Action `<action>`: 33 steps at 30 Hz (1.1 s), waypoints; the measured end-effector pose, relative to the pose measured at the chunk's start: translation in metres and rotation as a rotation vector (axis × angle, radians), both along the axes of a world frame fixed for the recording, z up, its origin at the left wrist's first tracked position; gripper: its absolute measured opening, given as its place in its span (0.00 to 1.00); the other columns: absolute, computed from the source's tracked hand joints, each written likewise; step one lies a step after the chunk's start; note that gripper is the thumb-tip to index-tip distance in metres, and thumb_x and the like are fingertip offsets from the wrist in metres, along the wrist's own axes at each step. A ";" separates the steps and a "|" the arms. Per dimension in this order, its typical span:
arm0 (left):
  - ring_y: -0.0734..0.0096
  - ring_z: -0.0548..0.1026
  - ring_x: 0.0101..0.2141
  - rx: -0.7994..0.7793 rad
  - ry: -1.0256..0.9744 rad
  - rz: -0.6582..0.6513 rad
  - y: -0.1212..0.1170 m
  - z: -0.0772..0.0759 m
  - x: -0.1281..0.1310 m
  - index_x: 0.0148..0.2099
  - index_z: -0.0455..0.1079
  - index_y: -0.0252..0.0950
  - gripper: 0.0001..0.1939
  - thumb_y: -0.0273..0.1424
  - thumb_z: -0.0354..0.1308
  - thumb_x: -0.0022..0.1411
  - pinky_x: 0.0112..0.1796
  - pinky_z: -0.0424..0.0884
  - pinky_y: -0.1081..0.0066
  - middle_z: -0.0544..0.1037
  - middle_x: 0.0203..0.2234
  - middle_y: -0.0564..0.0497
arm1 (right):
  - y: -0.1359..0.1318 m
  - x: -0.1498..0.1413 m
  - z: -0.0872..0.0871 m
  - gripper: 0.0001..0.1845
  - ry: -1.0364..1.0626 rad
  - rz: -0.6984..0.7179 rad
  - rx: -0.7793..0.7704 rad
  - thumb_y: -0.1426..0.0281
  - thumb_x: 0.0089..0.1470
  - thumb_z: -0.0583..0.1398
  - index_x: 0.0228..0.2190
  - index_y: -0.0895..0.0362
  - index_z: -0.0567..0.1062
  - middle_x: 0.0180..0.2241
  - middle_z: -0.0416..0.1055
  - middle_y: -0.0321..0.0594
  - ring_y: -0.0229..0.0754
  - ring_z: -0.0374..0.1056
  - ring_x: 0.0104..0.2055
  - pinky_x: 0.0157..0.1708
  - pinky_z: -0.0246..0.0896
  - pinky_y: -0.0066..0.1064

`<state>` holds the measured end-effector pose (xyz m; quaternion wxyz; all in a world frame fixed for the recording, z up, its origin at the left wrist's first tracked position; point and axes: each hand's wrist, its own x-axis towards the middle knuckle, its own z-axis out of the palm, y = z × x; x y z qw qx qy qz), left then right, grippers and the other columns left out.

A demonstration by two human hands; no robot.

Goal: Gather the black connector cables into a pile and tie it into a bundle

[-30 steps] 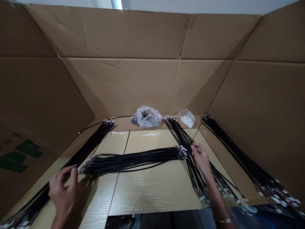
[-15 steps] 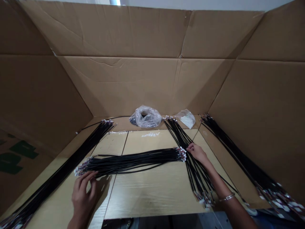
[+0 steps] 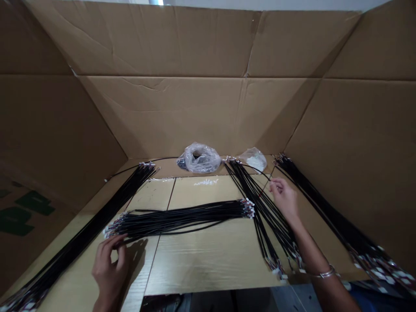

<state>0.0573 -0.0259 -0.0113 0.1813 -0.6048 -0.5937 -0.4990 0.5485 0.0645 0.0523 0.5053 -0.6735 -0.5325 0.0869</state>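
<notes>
A bundle of black cables with small white connectors at both ends lies crosswise on the table. At its left end is my left hand, thumb and index finger curled together at a cable on the near edge; the fingertips are partly hidden. A second cable bundle runs from the back toward the near edge, right of the first, its lower part fanned out. My right hand, wearing a bangle on the wrist, pinches one black cable of this bundle, lifting it in an arc to the right.
Long cable bundles lie at the left and along the right wall. At the back are a clear plastic bag with a ring-shaped roll and a small bag of white pieces. Cardboard walls enclose the back and sides.
My right hand has moved up and right, drawing one cable away from the fanned bundle. My left hand has shifted slightly left, and its thumb and index finger have come closer together.
</notes>
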 end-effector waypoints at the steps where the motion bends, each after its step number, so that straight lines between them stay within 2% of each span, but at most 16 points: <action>1: 0.66 0.74 0.32 0.002 0.002 -0.003 0.000 0.001 0.000 0.36 0.71 0.37 0.08 0.31 0.51 0.64 0.36 0.71 0.66 0.75 0.31 0.48 | 0.000 0.000 0.007 0.14 0.034 -0.010 0.076 0.57 0.53 0.56 0.34 0.55 0.71 0.24 0.74 0.39 0.44 0.70 0.27 0.31 0.63 0.33; 5: 0.66 0.74 0.32 0.001 -0.039 0.009 -0.001 0.003 0.002 0.36 0.71 0.36 0.08 0.32 0.52 0.64 0.33 0.69 0.68 0.75 0.30 0.49 | 0.002 -0.005 0.037 0.15 0.106 -0.099 0.338 0.56 0.55 0.57 0.36 0.56 0.71 0.24 0.70 0.35 0.41 0.67 0.26 0.31 0.62 0.33; 8: 0.68 0.73 0.30 0.012 -0.068 0.010 -0.001 0.006 0.004 0.35 0.71 0.36 0.08 0.31 0.52 0.64 0.34 0.69 0.68 0.75 0.29 0.50 | 0.006 -0.012 0.057 0.17 0.147 -0.131 0.502 0.56 0.57 0.57 0.40 0.56 0.72 0.26 0.69 0.34 0.40 0.67 0.29 0.35 0.63 0.34; 11: 0.68 0.73 0.29 0.025 -0.074 0.013 -0.003 0.007 0.003 0.34 0.71 0.37 0.08 0.31 0.52 0.64 0.34 0.70 0.67 0.75 0.29 0.50 | 0.004 -0.020 0.070 0.21 0.280 -0.069 0.528 0.55 0.56 0.59 0.45 0.57 0.72 0.29 0.71 0.35 0.38 0.66 0.30 0.36 0.62 0.34; 14: 0.66 0.74 0.31 0.003 -0.099 -0.006 -0.006 0.009 0.004 0.34 0.71 0.37 0.07 0.31 0.53 0.64 0.36 0.70 0.65 0.75 0.29 0.49 | -0.006 -0.034 0.077 0.24 0.541 0.055 0.497 0.55 0.53 0.62 0.47 0.55 0.72 0.33 0.73 0.36 0.35 0.61 0.26 0.27 0.57 0.30; 16: 0.64 0.75 0.34 -0.024 -0.127 -0.051 -0.009 0.012 0.009 0.35 0.71 0.38 0.07 0.31 0.53 0.65 0.38 0.71 0.64 0.76 0.30 0.48 | -0.018 -0.049 0.077 0.23 0.718 0.136 0.491 0.56 0.51 0.65 0.46 0.53 0.73 0.35 0.72 0.37 0.33 0.59 0.25 0.23 0.53 0.28; 19: 0.64 0.76 0.35 -0.101 -0.140 -0.179 -0.012 0.024 0.034 0.38 0.72 0.38 0.08 0.32 0.52 0.66 0.38 0.72 0.66 0.78 0.32 0.48 | -0.036 -0.078 0.074 0.20 0.985 0.253 0.443 0.61 0.49 0.68 0.44 0.51 0.75 0.36 0.72 0.35 0.33 0.60 0.27 0.23 0.56 0.27; 23: 0.65 0.79 0.41 -0.307 -0.059 -0.537 -0.019 0.051 0.087 0.49 0.73 0.42 0.12 0.33 0.52 0.67 0.41 0.75 0.68 0.81 0.41 0.49 | -0.052 -0.118 0.064 0.13 1.317 0.426 0.300 0.68 0.50 0.67 0.40 0.50 0.78 0.37 0.72 0.34 0.34 0.62 0.30 0.26 0.61 0.26; 25: 0.64 0.78 0.46 -0.448 -0.019 -0.681 -0.023 0.064 0.111 0.56 0.70 0.44 0.17 0.34 0.53 0.67 0.45 0.75 0.67 0.80 0.48 0.48 | -0.056 -0.135 0.060 0.11 1.404 0.469 0.275 0.69 0.51 0.67 0.38 0.49 0.78 0.36 0.72 0.34 0.34 0.62 0.31 0.28 0.62 0.27; 27: 0.64 0.78 0.48 -0.534 -0.040 -0.798 -0.025 0.072 0.128 0.61 0.66 0.46 0.20 0.34 0.53 0.67 0.47 0.75 0.66 0.79 0.50 0.48 | -0.059 -0.149 0.057 0.10 1.456 0.494 0.266 0.69 0.51 0.67 0.38 0.49 0.78 0.36 0.72 0.33 0.34 0.62 0.31 0.29 0.63 0.27; 30: 0.66 0.80 0.41 -0.554 -0.114 -0.856 -0.025 0.076 0.141 0.61 0.66 0.44 0.21 0.36 0.55 0.66 0.42 0.76 0.69 0.82 0.43 0.47 | -0.063 -0.161 0.053 0.11 1.522 0.515 0.247 0.70 0.50 0.68 0.37 0.50 0.78 0.35 0.72 0.33 0.33 0.63 0.32 0.32 0.63 0.26; 33: 0.68 0.80 0.35 -0.468 -0.121 -0.825 -0.021 0.075 0.146 0.54 0.73 0.42 0.16 0.35 0.57 0.66 0.38 0.77 0.71 0.83 0.37 0.48 | -0.068 -0.164 0.050 0.10 1.531 0.499 0.241 0.70 0.49 0.68 0.37 0.50 0.78 0.34 0.71 0.32 0.34 0.63 0.31 0.33 0.64 0.27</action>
